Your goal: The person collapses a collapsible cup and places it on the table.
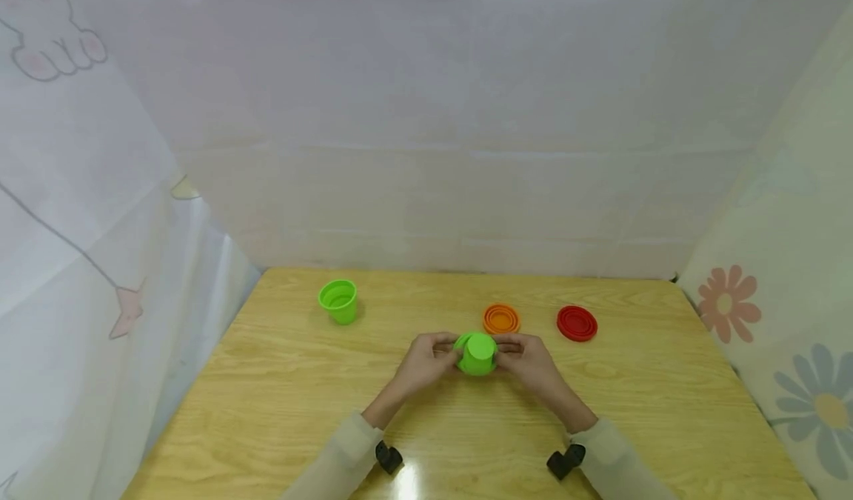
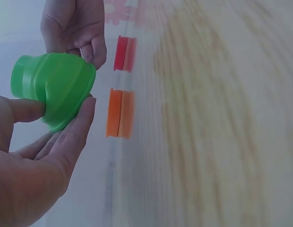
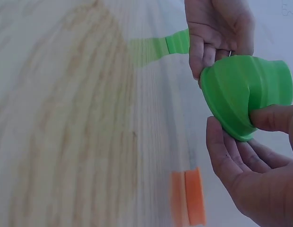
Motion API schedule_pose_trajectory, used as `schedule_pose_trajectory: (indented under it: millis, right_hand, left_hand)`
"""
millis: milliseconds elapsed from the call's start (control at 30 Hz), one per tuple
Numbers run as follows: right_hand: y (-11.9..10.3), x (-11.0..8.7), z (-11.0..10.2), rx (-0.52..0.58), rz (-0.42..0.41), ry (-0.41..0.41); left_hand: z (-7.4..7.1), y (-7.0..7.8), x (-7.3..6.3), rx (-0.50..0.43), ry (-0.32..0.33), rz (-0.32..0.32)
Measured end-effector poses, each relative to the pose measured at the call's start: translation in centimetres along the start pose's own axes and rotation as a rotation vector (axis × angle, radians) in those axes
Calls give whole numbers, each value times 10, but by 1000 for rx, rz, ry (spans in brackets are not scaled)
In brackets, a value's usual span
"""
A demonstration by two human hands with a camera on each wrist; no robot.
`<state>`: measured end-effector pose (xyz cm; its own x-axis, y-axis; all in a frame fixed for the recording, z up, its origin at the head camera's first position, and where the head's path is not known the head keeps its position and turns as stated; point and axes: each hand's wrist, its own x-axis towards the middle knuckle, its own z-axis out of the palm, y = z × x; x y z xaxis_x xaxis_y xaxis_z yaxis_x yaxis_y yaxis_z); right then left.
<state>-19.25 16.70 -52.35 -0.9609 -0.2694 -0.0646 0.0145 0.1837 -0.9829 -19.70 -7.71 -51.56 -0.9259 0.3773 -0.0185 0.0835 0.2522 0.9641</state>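
Observation:
A green collapsible silicone cup (image 1: 479, 353) is held above the table between both hands, its narrow base facing up toward the head camera. My left hand (image 1: 428, 361) pinches one side of it, thumb pressing into the wall and fingers under the rim. On the opposite side my right hand (image 1: 529, 365) pinches it the same way, its thumb (image 3: 274, 118) denting the wall. In the left wrist view the soft wall of the cup (image 2: 66, 87) bulges and folds unevenly between the hands.
A second green cup (image 1: 340, 301) stands expanded at the back left of the wooden table (image 1: 280, 411). Behind the hands lies a flattened orange cup (image 1: 501, 319), and a flattened red cup (image 1: 577, 324) lies farther right. Patterned white cloth hangs around the table's back and sides.

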Motion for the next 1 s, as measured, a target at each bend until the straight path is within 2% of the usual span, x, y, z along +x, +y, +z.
schedule_pose_trajectory:
  millis: [167,267,467,600,767,1000]
  right_hand:
    - [-4,-1,2,-37,-5,29]
    - [-5,-2,3,-10,11,22]
    - [-3,-3,4,53,44,1]
    - [-2,-4,3,68,45,-24]
    - [-3,-4,-1,77,37,-81]
    - [-4,-1,-2,66,44,-131]
  left_hand:
    - [-1,-1,-1,-44,-39,-12]
    - [-1,1,-1,-76,-56,-21]
    - [-1,0,-1,-106,-38,-48]
    - [-3,-1,-4,-118,-32,-72]
    - [-5,-1,-6,-85,-40,-97]
    - [-9,1,-8,-124,-50,-103]
